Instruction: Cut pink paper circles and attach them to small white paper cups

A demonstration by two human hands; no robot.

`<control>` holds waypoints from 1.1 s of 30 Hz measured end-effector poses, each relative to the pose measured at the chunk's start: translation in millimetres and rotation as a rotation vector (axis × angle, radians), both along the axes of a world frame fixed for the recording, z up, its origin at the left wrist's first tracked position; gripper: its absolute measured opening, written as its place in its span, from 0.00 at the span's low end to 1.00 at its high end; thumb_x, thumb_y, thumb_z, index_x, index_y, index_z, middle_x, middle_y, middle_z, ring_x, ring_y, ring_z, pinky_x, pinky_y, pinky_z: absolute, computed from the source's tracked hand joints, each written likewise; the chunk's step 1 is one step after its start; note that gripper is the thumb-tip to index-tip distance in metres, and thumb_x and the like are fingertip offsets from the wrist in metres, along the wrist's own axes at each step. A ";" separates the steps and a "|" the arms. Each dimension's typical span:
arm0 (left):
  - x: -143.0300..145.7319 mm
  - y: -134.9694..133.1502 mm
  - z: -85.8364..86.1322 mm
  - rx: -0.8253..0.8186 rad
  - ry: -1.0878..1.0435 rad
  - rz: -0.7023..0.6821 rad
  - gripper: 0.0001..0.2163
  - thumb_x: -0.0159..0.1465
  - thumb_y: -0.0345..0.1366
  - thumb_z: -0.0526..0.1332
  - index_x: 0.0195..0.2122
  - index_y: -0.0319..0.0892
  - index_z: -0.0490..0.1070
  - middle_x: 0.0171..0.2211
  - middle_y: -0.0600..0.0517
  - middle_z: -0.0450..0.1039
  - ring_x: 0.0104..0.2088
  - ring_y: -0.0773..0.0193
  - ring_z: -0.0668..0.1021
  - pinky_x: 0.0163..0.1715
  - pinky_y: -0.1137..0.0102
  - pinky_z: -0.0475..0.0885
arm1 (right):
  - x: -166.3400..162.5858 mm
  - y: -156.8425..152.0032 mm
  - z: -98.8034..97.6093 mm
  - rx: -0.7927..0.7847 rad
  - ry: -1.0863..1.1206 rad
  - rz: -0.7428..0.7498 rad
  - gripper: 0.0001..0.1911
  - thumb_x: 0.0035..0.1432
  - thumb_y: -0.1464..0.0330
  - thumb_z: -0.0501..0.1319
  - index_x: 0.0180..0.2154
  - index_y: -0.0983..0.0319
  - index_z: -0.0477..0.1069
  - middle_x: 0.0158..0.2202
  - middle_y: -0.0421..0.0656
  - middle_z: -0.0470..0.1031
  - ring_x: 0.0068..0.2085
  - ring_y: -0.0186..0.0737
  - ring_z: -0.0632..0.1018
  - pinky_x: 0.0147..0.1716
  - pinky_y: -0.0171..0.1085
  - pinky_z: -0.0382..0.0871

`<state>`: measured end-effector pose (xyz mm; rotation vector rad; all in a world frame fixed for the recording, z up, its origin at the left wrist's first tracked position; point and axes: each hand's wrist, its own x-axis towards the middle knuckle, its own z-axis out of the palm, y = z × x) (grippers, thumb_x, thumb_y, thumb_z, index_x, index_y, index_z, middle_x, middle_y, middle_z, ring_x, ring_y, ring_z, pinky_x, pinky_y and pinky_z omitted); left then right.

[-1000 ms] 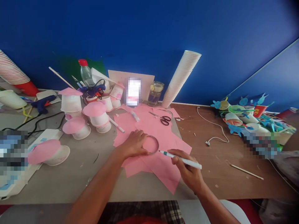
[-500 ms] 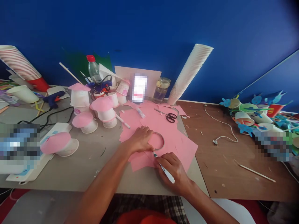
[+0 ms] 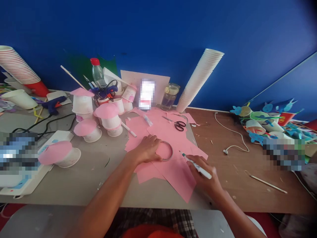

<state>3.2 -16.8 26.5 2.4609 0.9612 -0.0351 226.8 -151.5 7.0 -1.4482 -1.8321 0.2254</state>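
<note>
My left hand (image 3: 149, 148) presses on the left side of a thin grey ring (image 3: 171, 152), its thumb and fingers gripping that edge. The ring lies flat on overlapping sheets of pink paper (image 3: 158, 132). To the right of the ring, my right hand (image 3: 201, 170) is closed around a white marker (image 3: 201, 170) with a green end. The marker's tip points up and left toward the ring, apart from it. Beyond the ring lie scissors (image 3: 179, 125) with dark handles, on the paper. A capped white marker (image 3: 129, 129) rests at the paper's left edge.
Several cups with pink paper tops (image 3: 107, 111) stand at left, near a power strip (image 3: 47, 165) and a glue gun (image 3: 54, 105). A glass jar (image 3: 170, 96) and a leaning stack of paper cups (image 3: 200, 81) stand behind. A white cable (image 3: 237, 134) lies at right.
My right hand has moved right with the marker, away from the ring's lower edge. A pink sheet's lower corner has shifted toward the table's front edge. My left hand stays on the ring.
</note>
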 end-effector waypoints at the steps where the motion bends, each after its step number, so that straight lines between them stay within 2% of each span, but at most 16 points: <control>1: 0.0 -0.1 0.1 -0.002 -0.001 0.001 0.26 0.52 0.48 0.63 0.50 0.45 0.63 0.45 0.47 0.64 0.46 0.53 0.66 0.46 0.62 0.62 | 3.5 0.1 -0.9 -0.032 0.062 -0.050 0.14 0.61 0.70 0.55 0.48 0.59 0.68 0.31 0.42 0.78 0.29 0.37 0.76 0.30 0.37 0.71; 4: 0.4 -0.4 0.5 -0.001 -0.003 0.003 0.25 0.52 0.47 0.62 0.50 0.46 0.63 0.44 0.47 0.65 0.46 0.53 0.66 0.44 0.63 0.62 | 3.5 4.5 -1.8 -0.110 0.177 -0.088 0.16 0.64 0.68 0.52 0.53 0.58 0.64 0.28 0.40 0.77 0.25 0.35 0.75 0.29 0.36 0.73; 7: 0.9 0.0 -0.3 0.013 0.003 0.005 0.26 0.51 0.48 0.63 0.50 0.45 0.63 0.45 0.47 0.65 0.46 0.52 0.66 0.44 0.62 0.62 | -5.5 17.9 -0.9 -0.085 0.117 -0.030 0.14 0.63 0.68 0.53 0.50 0.58 0.65 0.36 0.44 0.78 0.37 0.39 0.79 0.38 0.40 0.74; 10: 1.0 0.9 -1.7 0.027 0.001 -0.002 0.28 0.51 0.50 0.63 0.51 0.45 0.63 0.45 0.47 0.65 0.46 0.52 0.66 0.45 0.62 0.62 | -13.1 36.1 1.1 -0.053 -0.007 0.050 0.17 0.61 0.67 0.55 0.52 0.58 0.63 0.47 0.49 0.75 0.49 0.45 0.75 0.46 0.46 0.72; 13: 0.7 1.2 -2.4 0.029 0.007 -0.003 0.28 0.51 0.51 0.63 0.51 0.46 0.63 0.44 0.47 0.65 0.46 0.52 0.67 0.45 0.62 0.62 | -15.2 50.6 1.5 -0.100 -0.111 0.122 0.20 0.60 0.66 0.57 0.54 0.59 0.61 0.51 0.51 0.72 0.53 0.49 0.72 0.49 0.49 0.70; 17: 0.0 0.9 -2.6 0.026 -0.006 -0.001 0.27 0.52 0.52 0.63 0.51 0.47 0.63 0.45 0.48 0.65 0.47 0.52 0.66 0.46 0.62 0.62 | -13.4 58.7 -4.5 -0.159 -0.213 0.192 0.27 0.57 0.66 0.60 0.57 0.60 0.58 0.52 0.52 0.71 0.55 0.52 0.69 0.50 0.52 0.68; 21: 0.2 1.3 -3.1 0.026 -0.004 -0.001 0.28 0.52 0.50 0.63 0.51 0.46 0.62 0.46 0.47 0.64 0.47 0.52 0.66 0.46 0.61 0.62 | -13.8 59.3 -9.6 -0.186 -0.223 0.227 0.31 0.54 0.66 0.64 0.57 0.59 0.58 0.49 0.53 0.71 0.53 0.54 0.70 0.47 0.51 0.70; 27: 0.6 1.2 -3.3 0.017 -0.001 0.011 0.28 0.52 0.50 0.63 0.53 0.47 0.62 0.45 0.48 0.64 0.46 0.53 0.66 0.46 0.61 0.62 | -17.2 60.8 -1.3 -0.153 -0.257 0.256 0.28 0.52 0.68 0.66 0.54 0.59 0.62 0.44 0.52 0.72 0.49 0.54 0.71 0.44 0.50 0.69; 33: 4.9 2.2 4.8 0.010 0.073 -0.005 0.29 0.52 0.53 0.61 0.53 0.47 0.62 0.46 0.47 0.64 0.47 0.53 0.66 0.48 0.61 0.62 | -17.7 62.8 -1.9 -0.139 -0.255 0.258 0.27 0.49 0.71 0.66 0.52 0.61 0.64 0.38 0.48 0.73 0.41 0.49 0.73 0.39 0.45 0.70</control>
